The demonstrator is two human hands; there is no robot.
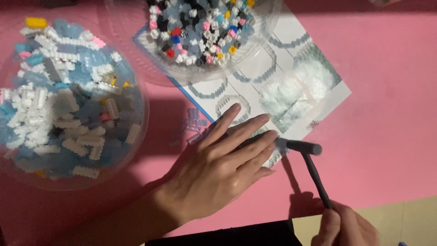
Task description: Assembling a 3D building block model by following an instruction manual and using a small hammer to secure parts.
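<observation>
— Hands first: where are they?

— Left hand (218,168) lies flat, fingers together and stretched out, pressing on the instruction sheet (291,50) near the middle of the pink worktop (391,91). Right hand (343,228), at the near right edge, is clamped on the handle of a small dark hammer (309,159), whose head sits just beside the left fingertips.

— And around them?

— Clear bowl of pale blue and white bricks (68,100) at left; another bowl of mixed coloured bricks (195,27) at the far edge, resting on the sheet.
</observation>
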